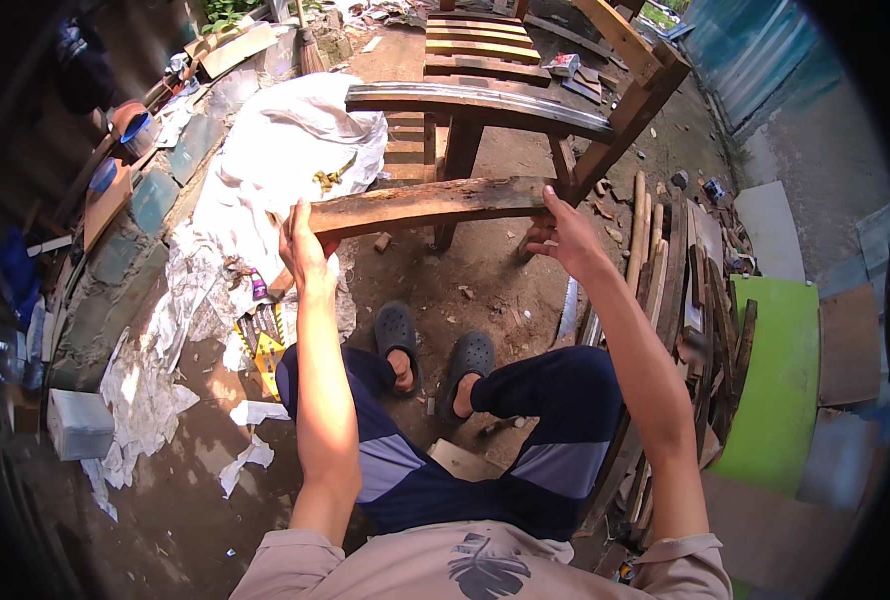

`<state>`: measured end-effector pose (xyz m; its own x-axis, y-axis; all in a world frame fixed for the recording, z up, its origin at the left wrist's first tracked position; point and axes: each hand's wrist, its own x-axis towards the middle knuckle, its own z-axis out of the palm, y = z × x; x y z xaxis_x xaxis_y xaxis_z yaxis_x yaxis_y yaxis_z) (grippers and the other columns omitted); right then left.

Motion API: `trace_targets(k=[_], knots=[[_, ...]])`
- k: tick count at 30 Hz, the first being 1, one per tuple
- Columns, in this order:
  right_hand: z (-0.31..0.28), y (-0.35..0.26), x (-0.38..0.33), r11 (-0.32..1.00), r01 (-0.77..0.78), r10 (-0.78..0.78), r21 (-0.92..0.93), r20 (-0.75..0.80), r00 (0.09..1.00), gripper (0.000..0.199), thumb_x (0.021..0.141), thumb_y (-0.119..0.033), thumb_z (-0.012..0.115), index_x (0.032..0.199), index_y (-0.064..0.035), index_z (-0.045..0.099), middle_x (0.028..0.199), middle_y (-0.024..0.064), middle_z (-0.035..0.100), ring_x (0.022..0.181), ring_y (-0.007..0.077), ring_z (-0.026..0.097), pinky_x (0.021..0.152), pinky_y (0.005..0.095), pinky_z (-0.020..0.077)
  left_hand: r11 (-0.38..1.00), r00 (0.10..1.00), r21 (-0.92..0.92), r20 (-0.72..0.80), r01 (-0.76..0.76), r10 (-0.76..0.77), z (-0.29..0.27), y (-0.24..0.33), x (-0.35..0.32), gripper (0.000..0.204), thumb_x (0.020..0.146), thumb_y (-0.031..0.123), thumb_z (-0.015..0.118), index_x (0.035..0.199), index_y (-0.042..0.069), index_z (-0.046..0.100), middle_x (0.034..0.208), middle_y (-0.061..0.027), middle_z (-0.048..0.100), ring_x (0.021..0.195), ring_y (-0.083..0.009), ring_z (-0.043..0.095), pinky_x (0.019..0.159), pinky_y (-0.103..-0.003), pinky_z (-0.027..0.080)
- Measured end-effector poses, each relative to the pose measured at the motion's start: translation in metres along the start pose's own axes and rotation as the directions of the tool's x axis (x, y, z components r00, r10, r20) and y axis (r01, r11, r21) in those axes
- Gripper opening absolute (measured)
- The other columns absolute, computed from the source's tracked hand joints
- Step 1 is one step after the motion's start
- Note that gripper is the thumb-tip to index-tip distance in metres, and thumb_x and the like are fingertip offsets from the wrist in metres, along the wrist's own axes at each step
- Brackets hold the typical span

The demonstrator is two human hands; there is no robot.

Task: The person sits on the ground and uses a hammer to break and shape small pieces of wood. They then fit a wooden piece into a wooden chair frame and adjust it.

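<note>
Dirt yard: plank between hands

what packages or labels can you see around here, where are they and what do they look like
Yellow printed package: on the ground by the person's left knee, flat, yellow with dark markings.
Small box: on the ground behind the wooden chair, pale with red.
White block-shaped container: far left on the ground.

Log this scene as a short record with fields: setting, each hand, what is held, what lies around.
Setting: outdoor dirt yard, person seated, seen from above
Left hand: grips left end of the wooden plank
Right hand: grips the plank's right end
Plank: rough, weathered, held roughly level above the knees
Ahead: wooden chair frame
Person's right: stack of wood offcuts, green board
Person's left: white sack, torn paper
Feet: dark clogs
</note>
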<state>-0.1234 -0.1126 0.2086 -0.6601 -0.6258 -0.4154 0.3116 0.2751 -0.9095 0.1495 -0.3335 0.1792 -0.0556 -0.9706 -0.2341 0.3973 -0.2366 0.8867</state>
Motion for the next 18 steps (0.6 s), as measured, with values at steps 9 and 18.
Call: trace_targets(k=[9, 18], knots=[[-0.061, 0.057, 0.041, 0.987, -0.102, 0.095, -0.127, -0.059, 0.994, 0.055, 0.092, -0.047, 0.059, 0.126, -0.0045, 0.051, 0.105, 0.0062, 0.058, 0.092, 0.0163, 0.056, 0.077, 0.0361, 0.0515, 0.942, 0.854, 0.195, -0.402, -0.271, 0.329, -0.055, 0.023, 0.074, 0.045, 0.085, 0.039, 0.07, 0.118, 0.009, 0.063, 0.108, -0.0082, 0.066, 0.089, -0.0206, 0.064, 0.064, -0.036, 0.054], [-0.163, 0.068, 0.11, 0.993, -0.038, -0.016, -0.111, -0.452, 0.892, 0.038, 0.092, -0.04, 0.061, 0.114, -0.009, 0.057, 0.093, 0.0008, 0.064, 0.087, 0.014, 0.059, 0.075, 0.0357, 0.0483, 0.981, 0.92, 0.084, -0.341, -0.177, 0.195, -0.002, -0.043, 0.135, 0.046, 0.085, 0.043, 0.071, 0.112, 0.006, 0.063, 0.104, -0.0117, 0.065, 0.082, -0.0238, 0.066, 0.06, -0.033, 0.056]])
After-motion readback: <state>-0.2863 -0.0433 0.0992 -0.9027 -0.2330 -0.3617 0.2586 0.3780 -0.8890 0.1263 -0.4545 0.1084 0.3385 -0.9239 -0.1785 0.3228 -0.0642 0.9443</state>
